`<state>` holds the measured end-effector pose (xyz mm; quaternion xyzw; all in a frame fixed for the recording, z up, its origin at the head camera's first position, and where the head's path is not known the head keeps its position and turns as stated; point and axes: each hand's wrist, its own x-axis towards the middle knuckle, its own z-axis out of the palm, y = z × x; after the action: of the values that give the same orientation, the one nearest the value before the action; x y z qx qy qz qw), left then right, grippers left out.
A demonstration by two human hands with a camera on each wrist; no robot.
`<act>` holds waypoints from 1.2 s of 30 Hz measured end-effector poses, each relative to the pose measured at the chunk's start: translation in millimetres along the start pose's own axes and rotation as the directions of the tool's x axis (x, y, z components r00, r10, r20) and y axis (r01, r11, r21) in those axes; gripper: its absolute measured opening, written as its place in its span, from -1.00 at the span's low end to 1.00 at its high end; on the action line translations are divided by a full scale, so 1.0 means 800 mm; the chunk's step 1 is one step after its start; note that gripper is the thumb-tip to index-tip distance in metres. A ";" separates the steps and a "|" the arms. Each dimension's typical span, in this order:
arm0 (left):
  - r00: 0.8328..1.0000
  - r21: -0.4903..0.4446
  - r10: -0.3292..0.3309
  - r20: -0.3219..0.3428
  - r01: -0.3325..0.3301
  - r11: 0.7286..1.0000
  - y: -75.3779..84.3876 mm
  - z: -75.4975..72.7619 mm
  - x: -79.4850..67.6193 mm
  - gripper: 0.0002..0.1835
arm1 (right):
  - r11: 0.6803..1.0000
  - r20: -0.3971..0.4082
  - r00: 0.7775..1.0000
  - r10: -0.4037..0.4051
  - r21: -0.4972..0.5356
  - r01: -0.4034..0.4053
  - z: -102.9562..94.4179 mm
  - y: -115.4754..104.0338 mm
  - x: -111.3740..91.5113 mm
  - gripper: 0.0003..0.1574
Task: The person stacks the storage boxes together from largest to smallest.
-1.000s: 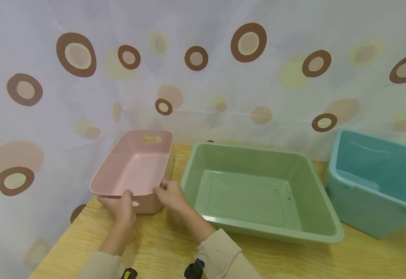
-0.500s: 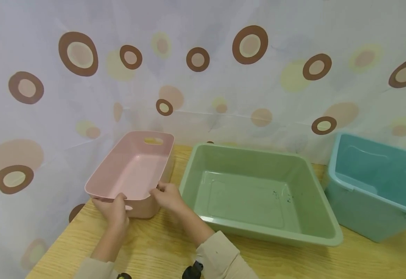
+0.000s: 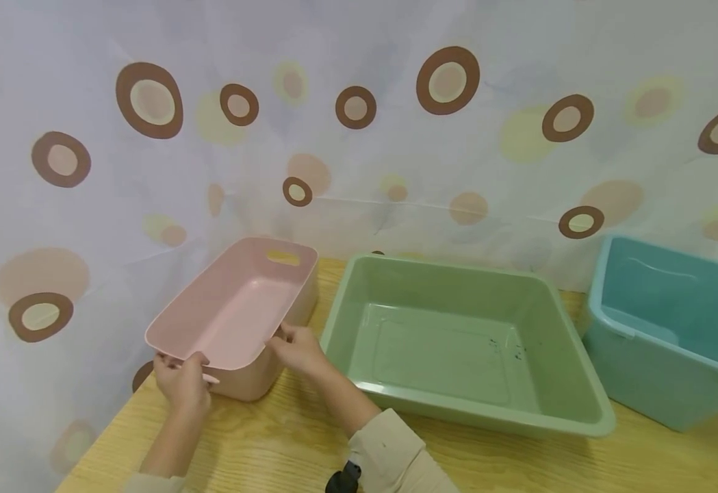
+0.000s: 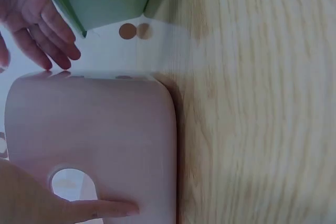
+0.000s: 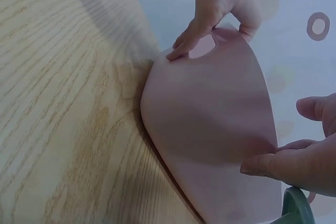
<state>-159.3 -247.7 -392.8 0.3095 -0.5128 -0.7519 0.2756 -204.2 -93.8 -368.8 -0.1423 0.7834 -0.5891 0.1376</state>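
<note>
A pink plastic bin (image 3: 254, 294) with oval handle holes sits on the wooden table, turned at an angle. At its near end, my left hand (image 3: 183, 387) grips the rim by the handle hole. One finger of that hand lies along the bin's outside wall in the left wrist view. My right hand (image 3: 300, 352) touches the bin's right side near the rim. Seen from the right wrist, the right fingers (image 5: 262, 165) are fairly straight against the outer wall, with the thumb held apart from it.
Close to the right of the pink bin stands a shallow green tub (image 3: 439, 363) with small dark marks on its floor. A deeper blue bin (image 3: 654, 370) is farther right. A circle-patterned curtain (image 3: 395, 157) hangs behind the wooden table (image 3: 260, 452).
The pink bin's near end has swung left and toward me, so the bin sits more askew. My left hand moved left with it; the right hand stayed at its side.
</note>
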 end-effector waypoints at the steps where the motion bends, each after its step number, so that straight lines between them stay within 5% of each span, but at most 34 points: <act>1: 1.000 -0.001 -0.001 0.009 0.001 1.000 0.000 -0.003 0.001 -0.47 | 1.000 0.000 1.000 -0.002 -0.001 0.002 0.000 0.001 0.000 -0.32; 15: 0.999 0.077 -0.041 0.036 0.038 0.996 0.014 -0.032 0.008 -0.63 | 0.999 -0.014 0.999 0.029 0.022 -0.028 0.001 0.005 0.000 -0.22; 25: 0.997 0.132 -0.069 0.035 0.064 0.989 0.017 -0.046 0.014 -0.14 | 0.999 0.001 1.000 0.017 0.052 -0.017 0.001 0.006 -0.001 -0.20; 36: 0.994 0.163 -0.099 0.047 0.091 0.982 0.025 -0.053 0.023 -0.08 | 0.998 0.022 1.000 0.001 0.065 -0.003 0.002 0.006 -0.002 -0.18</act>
<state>-137.6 -293.4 -389.7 0.3341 -0.5638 -0.7285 0.1993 -202.4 -93.4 -373.5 -0.1435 0.7624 -0.6125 0.1514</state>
